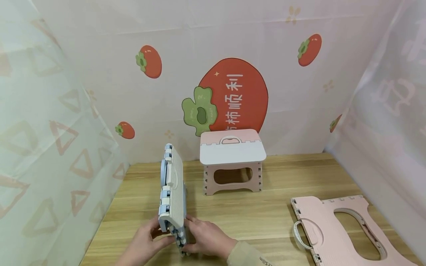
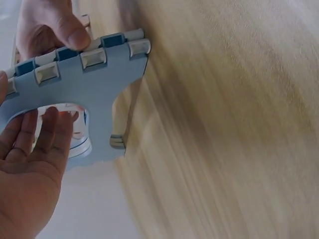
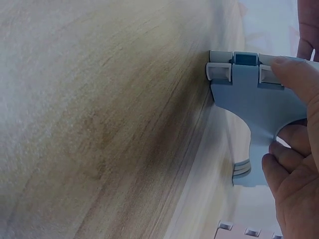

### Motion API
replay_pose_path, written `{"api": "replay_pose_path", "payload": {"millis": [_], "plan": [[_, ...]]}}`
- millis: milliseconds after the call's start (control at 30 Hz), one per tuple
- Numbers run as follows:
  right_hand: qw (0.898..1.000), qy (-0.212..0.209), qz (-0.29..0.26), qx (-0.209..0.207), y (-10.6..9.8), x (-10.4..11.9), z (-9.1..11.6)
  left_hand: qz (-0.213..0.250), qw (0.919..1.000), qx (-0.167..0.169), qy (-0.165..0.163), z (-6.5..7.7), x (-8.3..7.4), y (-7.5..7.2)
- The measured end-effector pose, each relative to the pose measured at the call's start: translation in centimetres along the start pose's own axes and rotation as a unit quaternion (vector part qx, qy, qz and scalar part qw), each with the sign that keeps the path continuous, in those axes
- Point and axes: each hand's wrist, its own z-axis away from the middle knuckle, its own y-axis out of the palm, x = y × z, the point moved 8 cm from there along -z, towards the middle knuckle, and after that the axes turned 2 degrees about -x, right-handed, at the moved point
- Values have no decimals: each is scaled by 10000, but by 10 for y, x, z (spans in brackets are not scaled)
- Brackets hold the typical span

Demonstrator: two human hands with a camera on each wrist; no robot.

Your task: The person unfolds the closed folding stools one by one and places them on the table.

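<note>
A blue and off-white folding step stool [image 1: 174, 184] stands on edge on the wooden table, its legs partly folded in. My left hand [image 1: 146, 238] grips it from the left. In the left wrist view that hand's fingers [image 2: 47, 134] reach into the oval opening of the blue leg panel [image 2: 102, 109], with the thumb at the hinged edge. From the right, my right hand [image 1: 209, 236] holds the stool. Its thumb presses the hinge row in the right wrist view, its fingers [image 3: 286, 164] curled by the leg opening.
A pink and white folding stool [image 1: 233, 179] stands unfolded at the back of the table [image 1: 276, 218]. To the right lies a flat pink folding stool [image 1: 327, 231] with a white carry handle [image 1: 297, 236]. Printed fabric walls [image 1: 173, 96] close off the back and sides.
</note>
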Motion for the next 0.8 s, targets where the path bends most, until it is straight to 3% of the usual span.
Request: {"api": "replay_pose_path", "payload": {"millis": [267, 567, 800], "plan": [[9999, 54, -124, 94, 1, -1, 0, 100, 9999, 6, 56, -2, 2, 5], [9998, -142, -91, -103, -2, 2, 1, -212, 9994, -181, 226, 0, 0, 4], [9996, -48, -290, -5, 1, 0, 1, -453, 9974, -296, 475, 2, -3, 2]]}}
